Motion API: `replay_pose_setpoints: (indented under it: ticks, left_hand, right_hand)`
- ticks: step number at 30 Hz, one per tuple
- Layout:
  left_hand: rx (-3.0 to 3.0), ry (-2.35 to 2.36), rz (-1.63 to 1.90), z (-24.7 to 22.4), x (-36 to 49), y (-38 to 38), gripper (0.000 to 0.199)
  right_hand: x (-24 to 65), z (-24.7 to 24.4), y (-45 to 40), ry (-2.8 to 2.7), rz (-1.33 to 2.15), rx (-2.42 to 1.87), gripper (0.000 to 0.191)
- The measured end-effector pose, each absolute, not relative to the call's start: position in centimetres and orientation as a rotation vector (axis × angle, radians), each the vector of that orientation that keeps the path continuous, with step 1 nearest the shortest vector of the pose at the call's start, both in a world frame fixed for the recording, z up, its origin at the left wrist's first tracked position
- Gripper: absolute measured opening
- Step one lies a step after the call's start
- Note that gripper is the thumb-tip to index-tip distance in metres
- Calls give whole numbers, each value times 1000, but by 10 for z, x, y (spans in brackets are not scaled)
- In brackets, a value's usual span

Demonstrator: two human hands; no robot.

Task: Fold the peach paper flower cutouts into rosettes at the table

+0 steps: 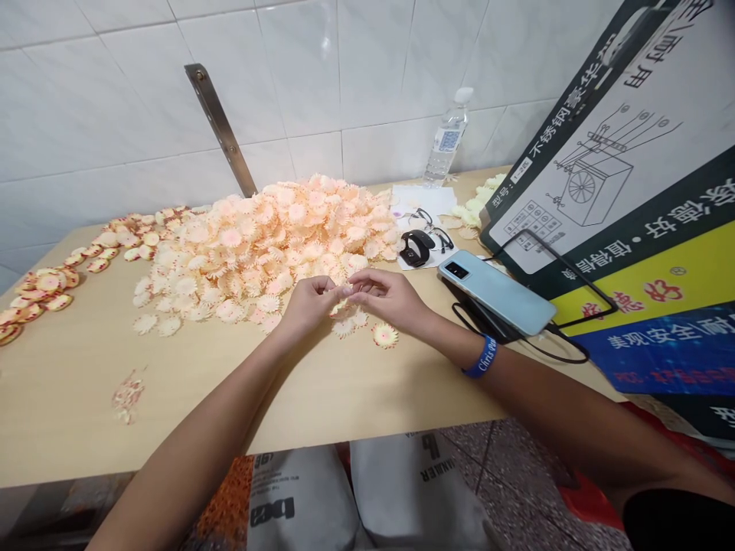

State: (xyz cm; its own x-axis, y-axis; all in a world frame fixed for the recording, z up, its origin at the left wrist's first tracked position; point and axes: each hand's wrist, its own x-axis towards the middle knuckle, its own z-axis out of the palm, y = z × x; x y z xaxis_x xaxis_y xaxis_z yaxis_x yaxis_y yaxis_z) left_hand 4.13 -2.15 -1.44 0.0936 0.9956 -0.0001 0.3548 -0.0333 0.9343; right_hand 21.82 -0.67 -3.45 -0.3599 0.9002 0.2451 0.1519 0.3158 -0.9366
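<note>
My left hand (310,306) and my right hand (390,298) meet at the fingertips just in front of a big heap of pale peach flower pieces (276,237). Thumbs and forefingers are pinched together on a small yellowish flower piece with red edges (340,308), mostly hidden by the fingers. A single yellow flower piece with a red-tipped fringe (385,334) lies flat on the table, below my right hand. Whitish flower pieces (347,324) lie right under the fingertips.
Stacked red-edged pieces (46,287) line the table's left side; small scraps (127,396) lie nearer me. Rightward are eyeglasses (442,239), a black watch-like band (416,246), a water bottle (446,145), a light-blue phone (497,291) and a large printed box (620,191).
</note>
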Motion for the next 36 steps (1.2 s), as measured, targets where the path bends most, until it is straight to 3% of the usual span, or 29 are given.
replay_pose_setpoints:
  ticks: [10, 23, 25, 28, 30, 33, 36]
  left_hand:
    - [1470, 1206, 944, -11, 35, -19, 36]
    - [1014, 1473, 1459, -13, 15, 2, 15]
    - [1024, 1414, 1418, -13, 17, 1, 12]
    - [1081, 1305, 1351, -16, 22, -3, 31]
    - [1114, 1255, 1310, -19, 24, -4, 38]
    - [1127, 1248, 1249, -22, 24, -4, 43]
    - [1156, 1297, 1195, -21, 23, -6, 43]
  right_hand:
    - [222, -42, 4, -1625, 1073, -841, 13]
    - [225, -40, 2, -1649, 824, -926, 12]
    - [225, -44, 5, -1576, 939, -949, 23]
    - [224, -47, 10, -1496, 1085, -913, 56]
    - [224, -46, 10, -1498, 1093, -879, 65]
    - [224, -44, 8, -1513, 1039, -860, 57]
    - [223, -43, 4, -1537, 984, -892, 34]
